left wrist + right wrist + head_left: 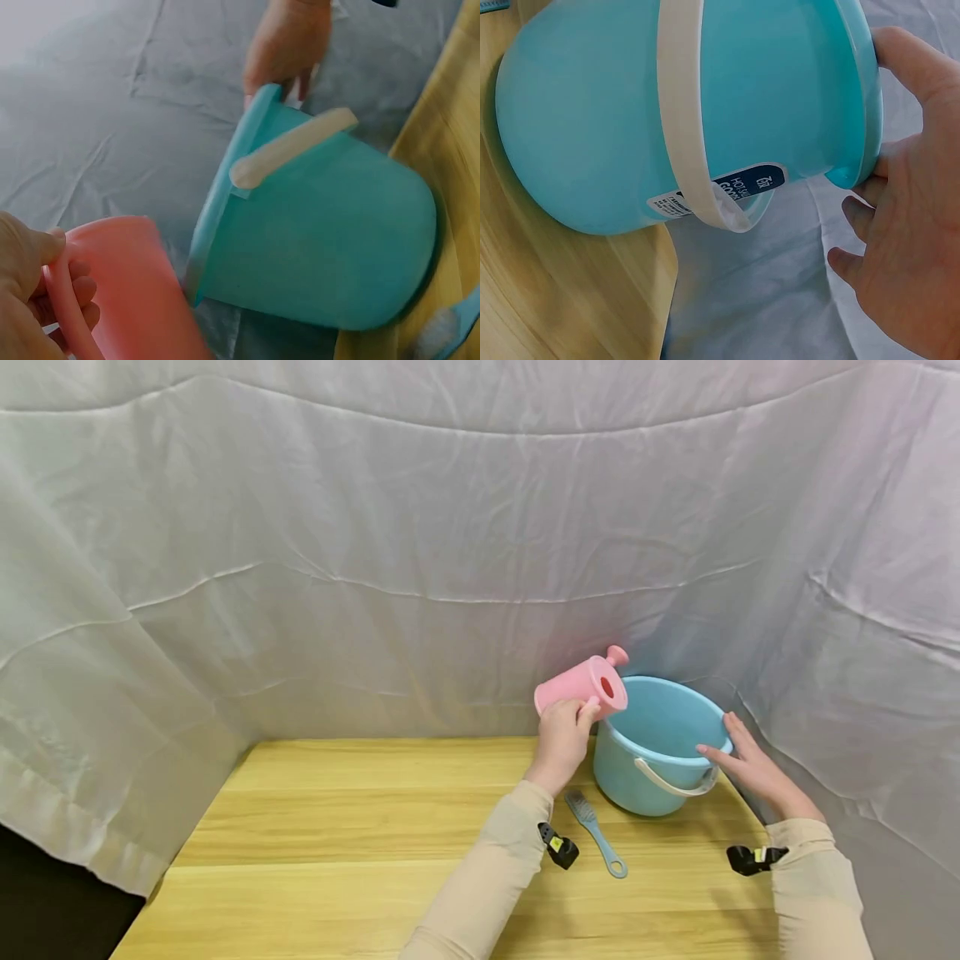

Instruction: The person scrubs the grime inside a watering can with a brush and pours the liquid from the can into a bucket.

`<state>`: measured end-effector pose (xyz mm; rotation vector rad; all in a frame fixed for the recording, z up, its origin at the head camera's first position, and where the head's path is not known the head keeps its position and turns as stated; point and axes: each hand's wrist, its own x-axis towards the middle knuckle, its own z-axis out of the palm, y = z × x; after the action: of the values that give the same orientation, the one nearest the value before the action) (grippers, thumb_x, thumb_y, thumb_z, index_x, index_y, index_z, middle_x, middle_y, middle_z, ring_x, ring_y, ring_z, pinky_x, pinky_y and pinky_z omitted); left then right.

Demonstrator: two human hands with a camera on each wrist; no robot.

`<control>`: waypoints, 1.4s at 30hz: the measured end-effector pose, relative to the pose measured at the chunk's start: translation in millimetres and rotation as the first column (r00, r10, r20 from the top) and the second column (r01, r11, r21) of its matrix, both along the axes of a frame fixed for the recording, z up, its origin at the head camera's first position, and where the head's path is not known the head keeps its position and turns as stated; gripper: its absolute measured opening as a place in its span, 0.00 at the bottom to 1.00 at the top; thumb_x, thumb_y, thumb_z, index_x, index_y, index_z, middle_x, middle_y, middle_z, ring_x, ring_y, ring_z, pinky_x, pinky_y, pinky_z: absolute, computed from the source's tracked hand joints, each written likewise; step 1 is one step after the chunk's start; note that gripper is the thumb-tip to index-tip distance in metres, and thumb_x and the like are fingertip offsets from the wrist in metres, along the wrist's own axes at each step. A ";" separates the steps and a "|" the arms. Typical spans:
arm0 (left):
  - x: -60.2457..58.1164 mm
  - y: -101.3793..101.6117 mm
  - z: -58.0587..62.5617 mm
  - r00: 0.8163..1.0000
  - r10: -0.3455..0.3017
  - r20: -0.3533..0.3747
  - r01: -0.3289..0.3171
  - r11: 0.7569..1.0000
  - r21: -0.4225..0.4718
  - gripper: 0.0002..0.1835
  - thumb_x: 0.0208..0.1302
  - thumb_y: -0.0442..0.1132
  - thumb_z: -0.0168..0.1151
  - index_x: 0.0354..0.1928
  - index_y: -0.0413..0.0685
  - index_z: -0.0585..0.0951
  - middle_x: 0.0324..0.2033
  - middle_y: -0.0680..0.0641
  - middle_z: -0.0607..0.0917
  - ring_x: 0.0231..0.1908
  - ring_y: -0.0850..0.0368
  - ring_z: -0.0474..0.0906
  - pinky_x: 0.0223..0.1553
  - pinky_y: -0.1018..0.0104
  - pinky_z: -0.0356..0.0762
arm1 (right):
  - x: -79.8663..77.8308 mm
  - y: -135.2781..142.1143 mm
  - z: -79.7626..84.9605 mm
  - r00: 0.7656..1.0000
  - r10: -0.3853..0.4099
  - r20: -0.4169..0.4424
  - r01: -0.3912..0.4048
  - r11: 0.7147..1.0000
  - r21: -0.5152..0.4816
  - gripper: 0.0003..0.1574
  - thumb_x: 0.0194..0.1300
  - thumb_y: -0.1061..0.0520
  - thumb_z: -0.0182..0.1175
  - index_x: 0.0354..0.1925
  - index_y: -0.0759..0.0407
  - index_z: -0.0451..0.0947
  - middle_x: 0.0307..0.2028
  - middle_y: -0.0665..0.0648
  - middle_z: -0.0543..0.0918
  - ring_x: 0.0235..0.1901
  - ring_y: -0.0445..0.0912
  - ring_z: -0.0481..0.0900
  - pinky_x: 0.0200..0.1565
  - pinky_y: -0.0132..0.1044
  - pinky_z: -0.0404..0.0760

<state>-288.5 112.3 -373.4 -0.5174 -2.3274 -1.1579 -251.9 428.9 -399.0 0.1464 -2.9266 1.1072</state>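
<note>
My left hand (562,739) grips the handle of a pink watering can (573,685), its fingers curled round it in the left wrist view. The can is tipped on its side, its top opening facing the light blue bucket (637,777) and overlapping the bucket's left rim in the head view. Its round sprinkler head points away to the back. The bucket stands upright, its white handle (681,105) hanging down the near side. My right hand (753,768) holds the bucket's right rim, thumb over the edge and fingers at the outside.
A blue-handled brush (596,833) with grey bristles lies on the wooden table (337,827), just left of the bucket. Grey curtains (450,527) hang close behind the bucket and along the right side. A dark area shows past the table's left edge.
</note>
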 end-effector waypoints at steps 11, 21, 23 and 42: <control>3.2 19.7 3.2 0.991 0.044 -0.126 -0.095 0.897 -0.432 0.17 0.75 0.54 0.46 0.40 0.57 0.82 0.41 0.56 0.85 0.46 0.57 0.76 0.57 0.50 0.70 | 0.8 0.5 -2.5 1.000 -0.005 0.008 0.006 1.000 -0.020 0.58 0.72 0.40 0.50 0.74 0.56 0.19 0.73 0.61 0.17 0.72 0.68 0.18 0.62 0.78 0.36; 6.0 26.8 -7.0 0.943 -0.015 -0.331 -0.198 0.776 -0.599 0.15 0.72 0.55 0.50 0.44 0.57 0.82 0.38 0.57 0.81 0.48 0.57 0.73 0.62 0.36 0.65 | -0.1 0.9 -4.0 1.000 -0.018 0.021 0.019 0.998 -0.055 0.60 0.71 0.40 0.51 0.73 0.54 0.18 0.74 0.60 0.16 0.72 0.66 0.16 0.62 0.78 0.35; 7.4 28.7 -7.9 0.933 -0.021 -0.360 -0.216 0.767 -0.604 0.14 0.71 0.55 0.52 0.43 0.57 0.82 0.38 0.57 0.81 0.47 0.57 0.73 0.62 0.36 0.66 | 0.6 1.1 -3.7 1.000 -0.019 0.021 0.020 0.998 -0.055 0.59 0.71 0.40 0.52 0.74 0.53 0.18 0.74 0.59 0.17 0.72 0.66 0.17 0.62 0.78 0.35; 5.6 24.8 -23.1 0.856 -0.184 -0.483 -0.271 0.635 -0.723 0.09 0.72 0.42 0.51 0.41 0.61 0.82 0.39 0.59 0.80 0.49 0.59 0.71 0.67 0.40 0.62 | -2.3 -3.6 -6.9 0.999 -0.024 0.021 0.025 0.998 -0.056 0.58 0.72 0.38 0.50 0.74 0.53 0.19 0.74 0.59 0.17 0.72 0.67 0.17 0.62 0.77 0.34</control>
<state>-282.9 137.2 -396.5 -0.9221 -2.1999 0.1375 -254.1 425.3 -405.9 0.0995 -2.9035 1.1927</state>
